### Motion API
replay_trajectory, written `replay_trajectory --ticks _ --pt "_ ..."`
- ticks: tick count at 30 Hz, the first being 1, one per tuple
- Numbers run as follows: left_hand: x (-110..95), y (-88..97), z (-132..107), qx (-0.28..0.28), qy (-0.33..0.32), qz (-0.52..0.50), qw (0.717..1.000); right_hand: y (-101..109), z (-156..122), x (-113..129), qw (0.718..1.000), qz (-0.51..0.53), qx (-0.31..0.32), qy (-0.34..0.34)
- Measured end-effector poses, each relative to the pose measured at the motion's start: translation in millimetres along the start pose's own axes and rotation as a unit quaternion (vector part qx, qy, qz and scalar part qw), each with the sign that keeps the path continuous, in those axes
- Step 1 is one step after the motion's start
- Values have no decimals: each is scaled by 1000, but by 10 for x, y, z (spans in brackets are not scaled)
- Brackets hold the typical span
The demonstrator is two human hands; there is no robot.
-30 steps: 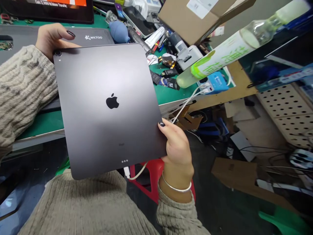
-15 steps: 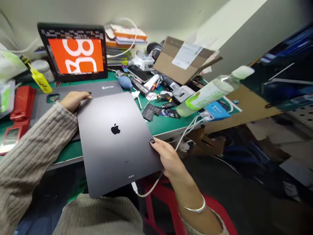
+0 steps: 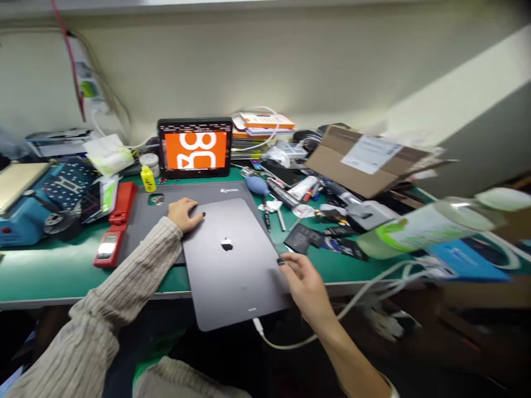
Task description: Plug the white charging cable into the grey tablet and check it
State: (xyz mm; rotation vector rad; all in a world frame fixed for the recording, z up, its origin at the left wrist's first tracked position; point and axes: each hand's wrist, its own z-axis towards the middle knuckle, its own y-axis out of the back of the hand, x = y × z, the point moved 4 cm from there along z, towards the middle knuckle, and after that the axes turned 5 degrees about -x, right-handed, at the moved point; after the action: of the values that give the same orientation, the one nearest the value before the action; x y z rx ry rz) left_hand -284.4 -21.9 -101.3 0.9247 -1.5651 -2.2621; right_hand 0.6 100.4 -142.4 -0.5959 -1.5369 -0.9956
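A grey tablet [image 3: 236, 265] with a black apple logo lies back side up, partly over the grey work mat [image 3: 199, 192] and out past the bench's front edge. My left hand [image 3: 183, 214] grips its far left corner, thumb on top and fingers hidden below. At the near right edge, my right hand [image 3: 305, 282] holds it, thumb on the back and the other fingers curled at the side. A white charging cable [image 3: 259, 327] is plugged into the tablet's near edge and loops off to the right.
Behind the mat stands a screen [image 3: 196, 148] showing an orange picture. A red flip phone [image 3: 116, 221] and a yellow bottle [image 3: 147, 178] sit to the left. Tools, a cardboard box [image 3: 360, 166], a drink bottle [image 3: 427, 226] and a blue box [image 3: 468, 262] crowd the right.
The view has swung up and left, showing more wall and bench. Both hands keep hold of the tablet, which now appears lower and flatter toward the mat.
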Motion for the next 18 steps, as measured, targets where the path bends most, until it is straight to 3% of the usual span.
replay_trajectory --ticks 4,8,11,14,18 --pt "-11 29 -232 20 -19 23 999 91 -28 -36 972 -225 -38 62" --pt "139 446 -629 -13 -2 58 998 146 -82 33 946 -310 -40 92" --pt "532 910 -867 -54 59 114 990 140 -122 107 932 -343 -50 103" --pt "1111 1317 -968 -114 181 199 956 181 -201 223 919 -361 -94 129" --pt "1674 1514 -949 -115 278 242 923 391 -413 227 928 -302 -155 152"
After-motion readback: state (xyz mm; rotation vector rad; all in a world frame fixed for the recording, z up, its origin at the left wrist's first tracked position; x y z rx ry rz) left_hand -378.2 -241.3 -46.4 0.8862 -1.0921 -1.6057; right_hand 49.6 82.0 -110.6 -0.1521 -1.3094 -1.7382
